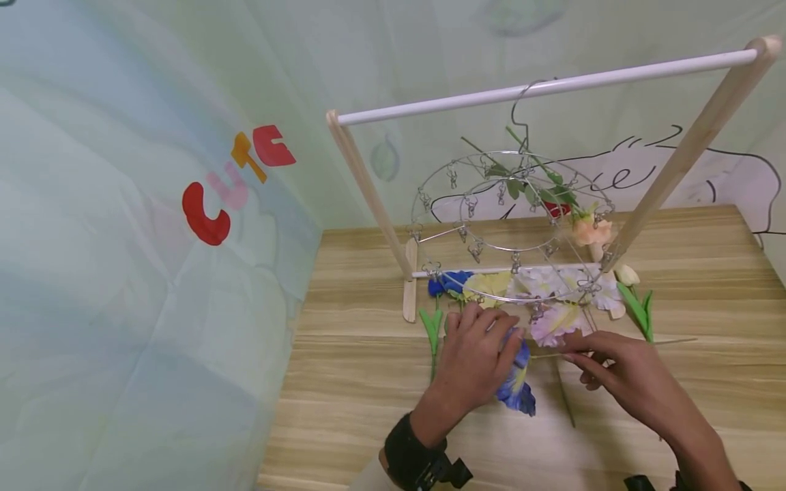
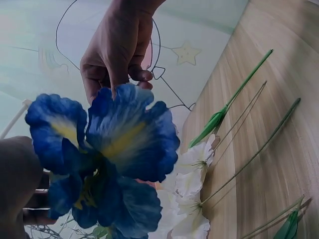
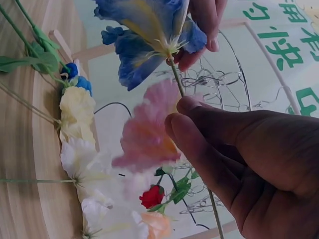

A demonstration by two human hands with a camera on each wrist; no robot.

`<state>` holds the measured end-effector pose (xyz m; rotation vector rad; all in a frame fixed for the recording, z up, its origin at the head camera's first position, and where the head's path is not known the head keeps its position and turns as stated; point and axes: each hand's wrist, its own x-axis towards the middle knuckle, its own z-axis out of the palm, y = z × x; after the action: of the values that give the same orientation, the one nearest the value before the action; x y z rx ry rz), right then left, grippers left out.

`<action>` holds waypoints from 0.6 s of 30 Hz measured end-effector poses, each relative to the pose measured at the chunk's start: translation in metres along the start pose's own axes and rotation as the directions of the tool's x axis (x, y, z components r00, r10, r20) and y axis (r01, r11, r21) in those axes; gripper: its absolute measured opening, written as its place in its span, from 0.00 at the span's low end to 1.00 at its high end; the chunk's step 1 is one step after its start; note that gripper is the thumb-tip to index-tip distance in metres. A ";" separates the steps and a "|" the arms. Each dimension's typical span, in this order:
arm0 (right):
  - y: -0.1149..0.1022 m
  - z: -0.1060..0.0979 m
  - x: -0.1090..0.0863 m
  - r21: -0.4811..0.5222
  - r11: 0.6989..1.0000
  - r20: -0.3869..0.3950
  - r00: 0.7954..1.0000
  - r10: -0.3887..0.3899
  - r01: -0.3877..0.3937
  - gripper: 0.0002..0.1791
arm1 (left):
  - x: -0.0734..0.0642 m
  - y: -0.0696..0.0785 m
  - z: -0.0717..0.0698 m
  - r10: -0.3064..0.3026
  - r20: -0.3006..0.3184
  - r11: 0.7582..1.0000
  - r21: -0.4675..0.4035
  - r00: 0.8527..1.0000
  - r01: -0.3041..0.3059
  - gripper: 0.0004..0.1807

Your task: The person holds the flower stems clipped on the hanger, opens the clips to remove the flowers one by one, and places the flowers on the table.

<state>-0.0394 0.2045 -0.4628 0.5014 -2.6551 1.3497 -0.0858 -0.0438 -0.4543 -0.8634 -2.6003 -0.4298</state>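
Note:
A blue artificial iris [image 1: 517, 382] with yellow streaks is between my two hands. My right hand [image 3: 254, 159] pinches its thin stem [image 3: 175, 74] between thumb and forefinger, below the petals. By the iris petals, my left hand [image 1: 473, 358] has its fingers at the flower's edge; the petals partly hide them in the left wrist view, so I cannot tell whether they pinch. A pink flower [image 1: 557, 324] is just beyond the iris, at the near rim of a round wire hanger [image 1: 516, 298] with many small clips.
The hanger hooks over the white bar [image 1: 430, 106] of a wooden-sided rack. A red rose [image 1: 557, 209] and a peach flower [image 1: 592, 232] are at its far side. Along the rack's base are blue [image 1: 451, 281], yellow [image 1: 488, 286] and white flowers [image 1: 540, 281], plus a white tulip [image 1: 627, 275].

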 end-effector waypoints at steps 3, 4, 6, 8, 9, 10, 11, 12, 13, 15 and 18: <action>0.000 -0.005 -0.003 -0.020 1.000 0.003 1.000 0.016 -0.016 0.15 | 0.000 0.000 0.000 -0.003 -0.009 1.000 -0.002 1.000 0.003 0.20; 0.000 -0.007 -0.003 -0.027 0.999 0.004 1.000 0.022 -0.022 0.15 | 0.001 0.000 0.000 -0.004 -0.011 1.000 -0.006 1.000 0.004 0.19; 0.000 -0.009 -0.005 -0.043 0.999 0.005 1.000 0.030 -0.030 0.15 | 0.001 0.000 0.000 -0.007 -0.012 1.000 -0.013 1.000 0.007 0.20; 0.001 -0.012 -0.007 -0.041 0.998 0.005 0.999 0.038 -0.038 0.15 | 0.001 0.001 0.000 -0.011 -0.012 1.000 -0.019 1.000 0.011 0.20; 0.001 -0.013 -0.008 -0.037 0.998 0.005 0.999 0.041 -0.041 0.15 | 0.000 0.001 0.000 -0.013 -0.013 1.000 -0.022 1.000 0.013 0.20; 0.002 -0.014 -0.009 -0.031 0.999 0.006 0.999 0.041 -0.041 0.15 | 0.000 0.000 0.000 -0.015 -0.012 1.000 -0.023 1.000 0.015 0.20; 0.002 -0.015 -0.010 -0.028 0.999 0.004 0.999 0.041 -0.041 0.15 | 0.000 0.000 0.000 -0.017 -0.012 1.000 -0.023 1.000 0.017 0.21; 0.003 -0.016 -0.011 -0.024 0.999 0.003 0.999 0.041 -0.041 0.16 | 0.000 0.000 0.000 -0.019 -0.011 1.000 -0.024 1.000 0.019 0.21; 0.004 -0.018 -0.012 -0.020 0.999 0.003 0.999 0.042 -0.042 0.16 | 0.000 0.000 0.001 -0.022 -0.010 0.999 -0.027 1.000 0.022 0.21; 0.005 -0.020 -0.014 -0.013 0.999 0.001 0.999 0.048 -0.048 0.17 | 0.000 0.000 0.001 -0.027 -0.010 0.999 -0.035 1.000 0.026 0.21; 0.008 -0.025 -0.018 0.007 0.998 0.002 0.998 0.068 -0.068 0.17 | 0.000 0.000 0.001 -0.034 -0.012 0.998 -0.048 0.999 0.033 0.22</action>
<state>-0.0262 0.2328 -0.4586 0.4168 -2.6924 1.3779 -0.0858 -0.0437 -0.4552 -0.8308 -2.6059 -0.5071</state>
